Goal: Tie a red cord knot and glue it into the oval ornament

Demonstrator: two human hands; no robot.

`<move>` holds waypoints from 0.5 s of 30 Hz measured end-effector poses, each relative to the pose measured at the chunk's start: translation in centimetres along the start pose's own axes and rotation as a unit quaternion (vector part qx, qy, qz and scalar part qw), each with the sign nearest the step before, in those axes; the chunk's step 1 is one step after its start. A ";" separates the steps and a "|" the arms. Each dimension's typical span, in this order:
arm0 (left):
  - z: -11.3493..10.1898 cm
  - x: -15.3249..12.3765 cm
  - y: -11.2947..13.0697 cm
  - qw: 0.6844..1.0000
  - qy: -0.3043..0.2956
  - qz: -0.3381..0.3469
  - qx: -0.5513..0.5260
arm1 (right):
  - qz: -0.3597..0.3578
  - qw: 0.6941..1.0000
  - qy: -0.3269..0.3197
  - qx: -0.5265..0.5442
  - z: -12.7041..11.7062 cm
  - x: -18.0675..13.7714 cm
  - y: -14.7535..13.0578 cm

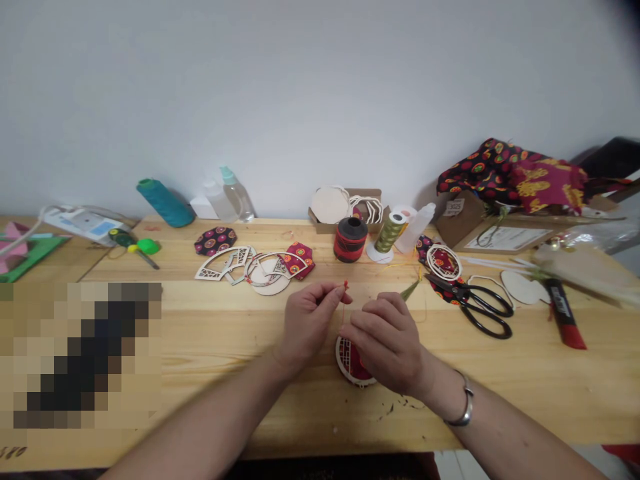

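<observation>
My left hand (309, 321) pinches a thin red thread (346, 286) between thumb and forefinger, with a small knotted end showing above the fingertips. Close by on the right, my right hand (393, 343) is closed, its fingertips on the same thread lower down. Under that hand is a round wooden lattice ornament (345, 360) backed with dark red fabric, partly covered by the fingers. Behind my right hand a green tassel (411, 290) with a yellow top pokes out. A spool of red and black thread (351, 240) stands beyond both hands.
Black-handled scissors (487, 307) and a black-and-red tube (566, 313) lie to the right. Lattice frames (225, 263) and fabric-covered pieces are at the left back. A green-gold spool (389, 233), a teal cone (165, 203), bottles (235, 193) and a cardboard box (480, 223) line the wall.
</observation>
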State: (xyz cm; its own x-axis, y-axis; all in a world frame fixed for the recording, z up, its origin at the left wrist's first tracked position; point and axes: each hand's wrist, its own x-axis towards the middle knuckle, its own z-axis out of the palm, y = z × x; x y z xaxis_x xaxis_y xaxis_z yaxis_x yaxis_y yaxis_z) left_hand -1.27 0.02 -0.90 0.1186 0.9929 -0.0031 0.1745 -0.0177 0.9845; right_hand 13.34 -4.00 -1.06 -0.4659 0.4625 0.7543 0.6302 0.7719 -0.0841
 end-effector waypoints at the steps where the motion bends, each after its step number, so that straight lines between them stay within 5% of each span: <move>1: 0.0 0.0 0.0 1.000 0.001 0.002 0.003 | -0.004 1.000 -0.002 0.002 -0.1 0.0 0.0; 15: 0.1 0.0 -0.2 1.000 -0.001 -0.007 0.006 | -0.026 0.999 -0.019 0.024 -0.5 0.2 -0.3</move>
State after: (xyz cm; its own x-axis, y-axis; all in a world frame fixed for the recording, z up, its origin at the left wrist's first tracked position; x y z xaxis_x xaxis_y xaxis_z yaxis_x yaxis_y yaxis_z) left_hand -1.24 -0.03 -1.10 0.1175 0.9929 -0.0163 0.1875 -0.0061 0.9823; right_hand 13.32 -4.37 -0.57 -0.5210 0.4362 0.7337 0.5744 0.8150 -0.0766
